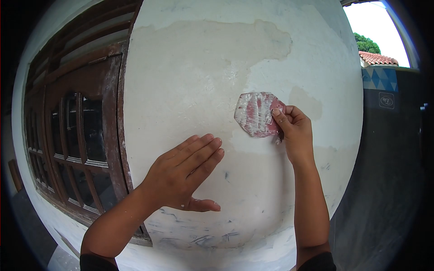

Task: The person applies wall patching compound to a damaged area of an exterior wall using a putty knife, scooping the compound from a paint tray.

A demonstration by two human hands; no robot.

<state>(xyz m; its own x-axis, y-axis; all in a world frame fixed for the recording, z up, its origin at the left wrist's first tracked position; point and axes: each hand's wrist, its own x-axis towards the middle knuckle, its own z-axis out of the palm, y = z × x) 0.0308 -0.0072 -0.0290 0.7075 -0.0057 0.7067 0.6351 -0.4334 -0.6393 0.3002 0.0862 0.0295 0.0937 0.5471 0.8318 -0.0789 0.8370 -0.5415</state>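
Right hand (294,131) pinches pink sanding sheet (254,115), face flat to wall (190,67) — no clear long axis; left hand (181,174) open.

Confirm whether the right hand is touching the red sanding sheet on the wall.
Touching. The head view shows the right hand with its fingers gripping the red sanding sheet at its right edge, overlapping it with no gap.
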